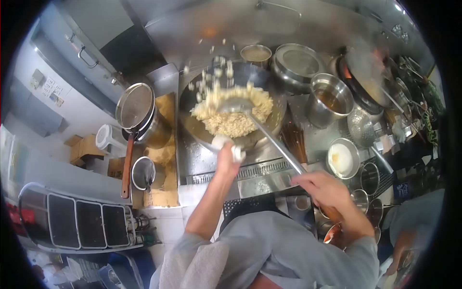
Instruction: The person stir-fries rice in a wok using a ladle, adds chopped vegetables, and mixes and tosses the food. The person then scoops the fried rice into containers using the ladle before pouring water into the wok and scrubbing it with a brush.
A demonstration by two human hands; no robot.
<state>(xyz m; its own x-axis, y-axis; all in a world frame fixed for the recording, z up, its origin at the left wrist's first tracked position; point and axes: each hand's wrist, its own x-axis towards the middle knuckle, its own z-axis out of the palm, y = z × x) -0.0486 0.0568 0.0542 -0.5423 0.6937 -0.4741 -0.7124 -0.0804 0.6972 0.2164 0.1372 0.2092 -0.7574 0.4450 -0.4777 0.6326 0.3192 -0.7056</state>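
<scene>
A large wok (190,120) stands on the stove, filled with pale yellow rice (231,124), some of it in the air above the far left side. My left hand (227,161) is closed on the wok's near rim through a folded white cloth (222,142). In my right hand (323,189) is the long handle of a metal ladle (276,142). The ladle's bowl (236,105) rests over the rice, slightly blurred. Beside the wok on the right lies a bamboo brush (294,140).
Right of the wok stand a lidded pot (297,65), a pot of brown liquid (331,102) and a bowl of white contents (343,161). A second wok (368,79) steams over flames. At left, a strainer (135,107) tops a pot, near a small metal cup (143,173).
</scene>
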